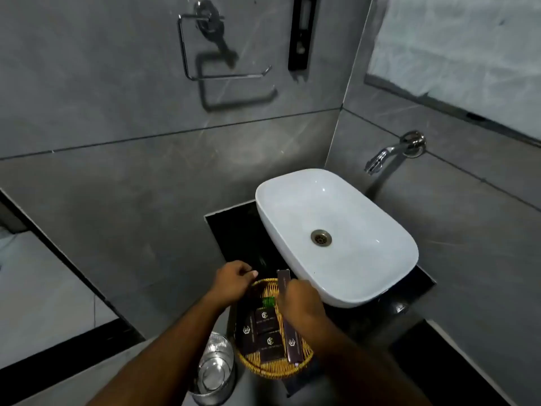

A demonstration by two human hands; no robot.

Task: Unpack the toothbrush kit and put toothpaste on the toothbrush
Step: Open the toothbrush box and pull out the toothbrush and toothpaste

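Round woven wicker basket [275, 369] under both hands — dark matte boxes inside. Right hand [301, 303] gripping a long slim toothbrush-kit box [284, 284]; left hand [232, 278] loosely curled, empty, at the rim. Glossy white oval basin [336, 206] beyond the right hand.

Right hand [298, 300] grips a long dark box [284, 284] over the wicker basket [275, 369]

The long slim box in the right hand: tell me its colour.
Dark brown; the long slim box held by the right hand shows in the head view, the only one.
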